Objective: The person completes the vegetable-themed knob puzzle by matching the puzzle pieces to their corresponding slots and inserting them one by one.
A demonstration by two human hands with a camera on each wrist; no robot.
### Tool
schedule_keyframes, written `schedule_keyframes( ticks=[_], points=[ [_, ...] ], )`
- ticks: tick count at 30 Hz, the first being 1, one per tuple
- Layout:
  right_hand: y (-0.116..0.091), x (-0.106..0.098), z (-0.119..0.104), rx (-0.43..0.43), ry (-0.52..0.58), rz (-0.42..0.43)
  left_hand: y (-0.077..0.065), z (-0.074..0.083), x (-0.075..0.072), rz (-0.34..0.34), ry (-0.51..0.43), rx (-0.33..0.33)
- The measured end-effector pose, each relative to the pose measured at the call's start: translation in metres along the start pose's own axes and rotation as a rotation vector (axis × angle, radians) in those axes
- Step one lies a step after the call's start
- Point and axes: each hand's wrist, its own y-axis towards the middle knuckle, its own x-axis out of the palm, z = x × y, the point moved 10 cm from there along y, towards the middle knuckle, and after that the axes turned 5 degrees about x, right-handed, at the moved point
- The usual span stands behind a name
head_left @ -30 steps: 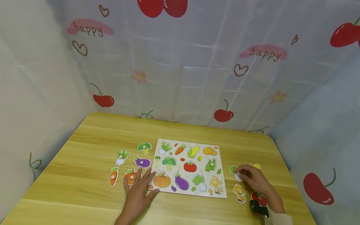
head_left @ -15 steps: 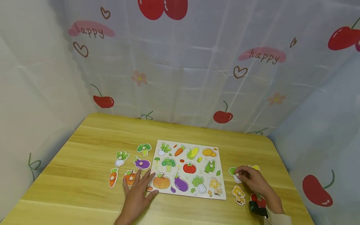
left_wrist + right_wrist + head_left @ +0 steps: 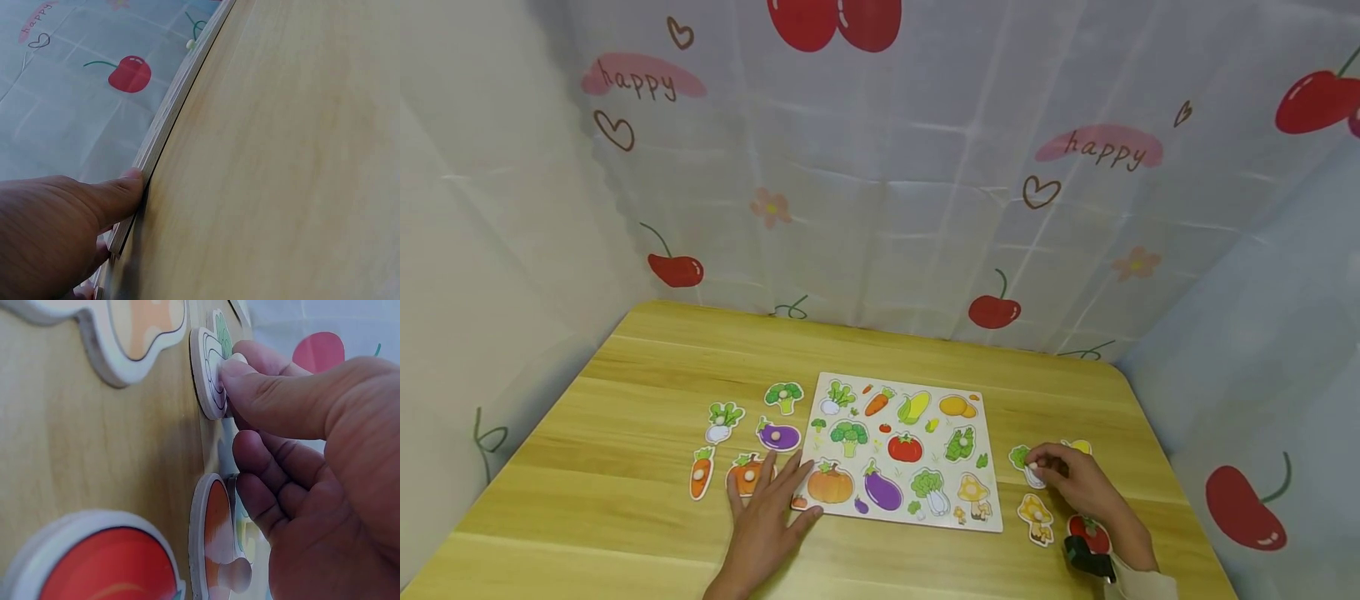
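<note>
In the head view, a wooden vegetable puzzle board (image 3: 940,454) lies mid-table, with a knobbed asparagus piece (image 3: 960,444) in its slot. My left hand (image 3: 763,521) rests with spread fingers at the board's lower left corner, its thumb along the front edge. Those fingers partly cover a pumpkin piece (image 3: 748,477). Right of the board, my right hand (image 3: 1078,483) pinches the knob of a bok choy piece (image 3: 1018,456) between thumb and index finger. The right wrist view shows that bok choy piece (image 3: 211,369) flat against or very near the tabletop; its underside is hidden.
Left of the board lie broccoli (image 3: 784,397), eggplant (image 3: 778,435), turnip (image 3: 724,422) and carrot (image 3: 702,473) pieces. Near my right hand are mushroom (image 3: 1035,518), tomato (image 3: 1088,533) and yellow (image 3: 1077,447) pieces. An orange-brown knobbed piece (image 3: 212,534) sits below that hand.
The head view has shifted slightly. Both hands and the pieces keep their places, with the right hand still at the bok choy piece's knob.
</note>
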Motion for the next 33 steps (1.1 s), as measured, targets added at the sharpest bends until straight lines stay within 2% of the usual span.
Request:
schedule_keyframes(
  ticks=[14, 26, 33],
  points=[
    [-0.002, -0.006, -0.012, -0.046, -0.033, 0.061, 0.001, 0.000, 0.001, -0.002, 0.016, -0.001],
    [0.000, -0.001, -0.026, -0.103, -0.035, 0.092, 0.001, 0.000, -0.002, 0.008, 0.019, 0.008],
    [0.002, 0.004, -0.022, -0.029, -0.034, 0.066, 0.000, 0.000, -0.001, 0.007, 0.003, 0.005]
  ],
)
